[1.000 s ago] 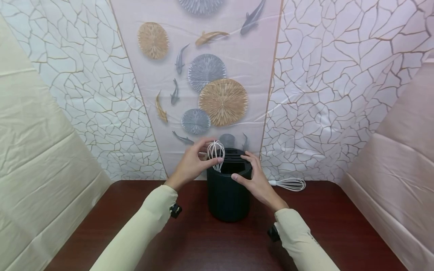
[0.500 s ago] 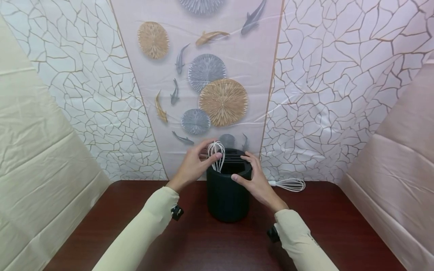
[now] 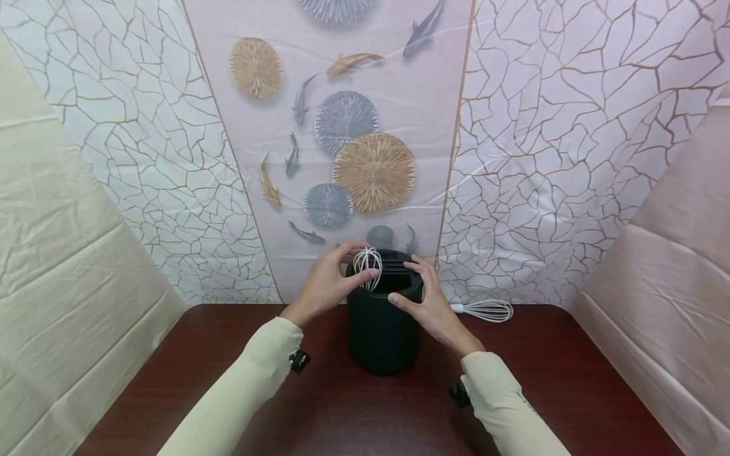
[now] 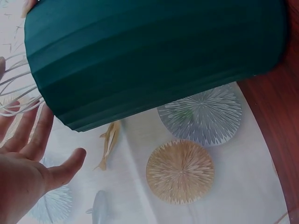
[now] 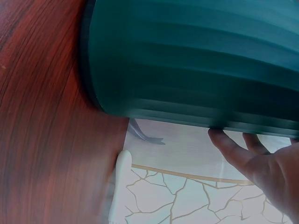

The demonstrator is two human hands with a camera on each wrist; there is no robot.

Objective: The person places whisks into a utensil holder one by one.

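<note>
A dark green utensil holder (image 3: 383,335) with a black slotted top stands upright on the table. At its left side, my left hand (image 3: 325,280) holds a white wire whisk (image 3: 367,261) by its balloon end, thumb in front. The whisk points down into the wide opening, its handle hidden inside. In the left wrist view the whisk's wires (image 4: 16,91) stick out past the holder's rim, beside the fingers. My right hand (image 3: 435,311) grips the holder's right side at the rim, thumb in front and fingers toward the back. Its fingertips touch the ribbed wall (image 5: 196,65).
Another white whisk (image 3: 487,310) lies on the table behind and right of the holder; its pale handle (image 5: 122,179) shows in the right wrist view. The dark red wooden table (image 3: 353,418) ends at a patterned cloth backdrop (image 3: 513,190). Cloth panels rise on both sides.
My left hand has lowered slightly with the whisk, which sits a little deeper in the holder and slightly farther right. My right hand and the holder have stayed in place.
</note>
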